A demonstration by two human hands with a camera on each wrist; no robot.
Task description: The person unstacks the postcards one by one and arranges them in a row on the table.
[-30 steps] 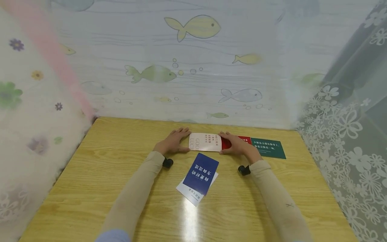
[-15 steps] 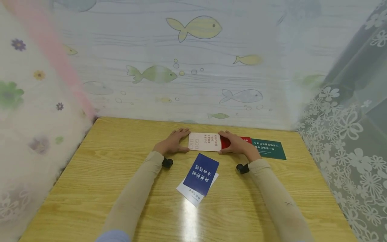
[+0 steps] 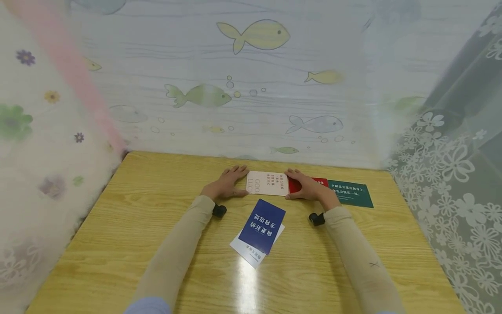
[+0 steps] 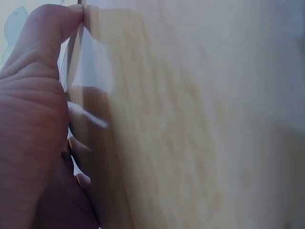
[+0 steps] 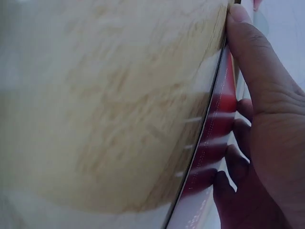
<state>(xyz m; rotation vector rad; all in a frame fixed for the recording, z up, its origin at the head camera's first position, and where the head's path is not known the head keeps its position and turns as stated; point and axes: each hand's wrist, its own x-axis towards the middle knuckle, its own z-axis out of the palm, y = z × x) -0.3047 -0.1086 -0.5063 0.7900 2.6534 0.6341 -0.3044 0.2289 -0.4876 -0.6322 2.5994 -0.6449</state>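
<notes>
White card with red characters, flat on table close to far edge, between left hand and right hand. Left hand unclenched, fingers spread, thumb and fingertips at card's left end; contact hard to tell. Right hand likewise ungripping, arched over red card, thumb at near edge by the join with white card. Green card alongside red, farther right. Nearer the person: blue card, askew atop pale card. Beyond table, fish-print backdrop.
</notes>
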